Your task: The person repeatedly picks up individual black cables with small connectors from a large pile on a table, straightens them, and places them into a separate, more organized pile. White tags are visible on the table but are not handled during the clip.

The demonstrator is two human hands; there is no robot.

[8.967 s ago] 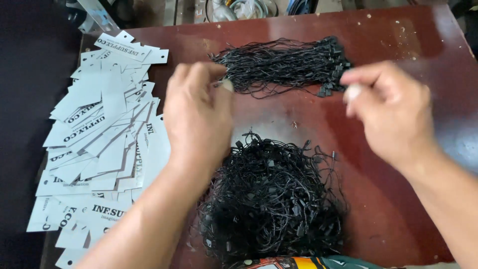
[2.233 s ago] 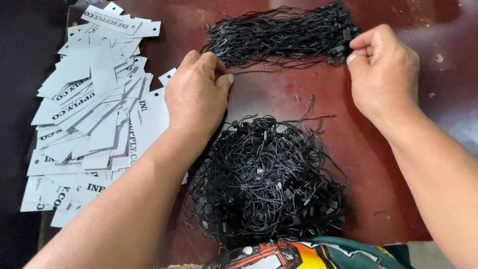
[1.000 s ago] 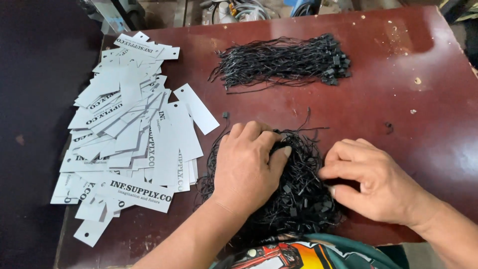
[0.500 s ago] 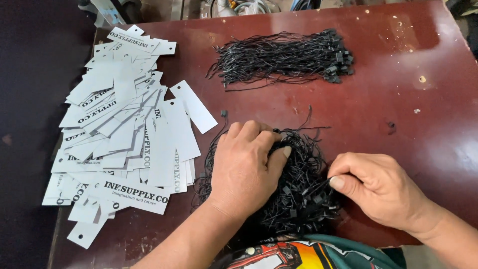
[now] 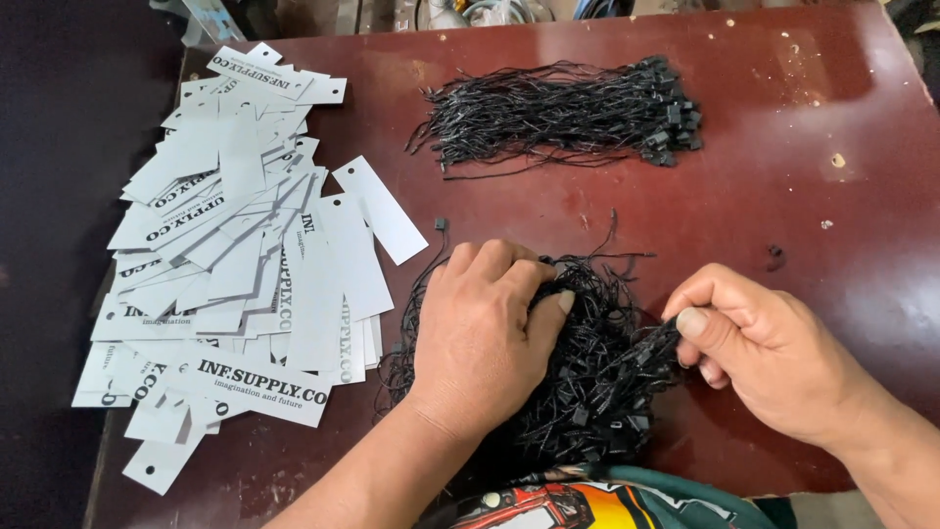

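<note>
Black tag strings lie in a tangled heap [image 5: 587, 372] at the lower centre of the frame, where both my hands have dropped from the tidy bundle [image 5: 568, 113] at the top: my left hand [image 5: 485, 333] presses flat on the heap, and my right hand [image 5: 754, 348] has just closed thumb and forefinger on strands at its right edge. That suggests another string is being picked out. No containers show; white card tags [image 5: 235, 245] lie loose at the left of the dark red counter [image 5: 803, 176].

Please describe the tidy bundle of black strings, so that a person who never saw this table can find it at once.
Look at the dark red table, along its far edge. The tidy bundle lies there, right of the white paper tags. Its strings run parallel with clasps gathered at the right end, unlike the tangled heap under both hands.
</note>
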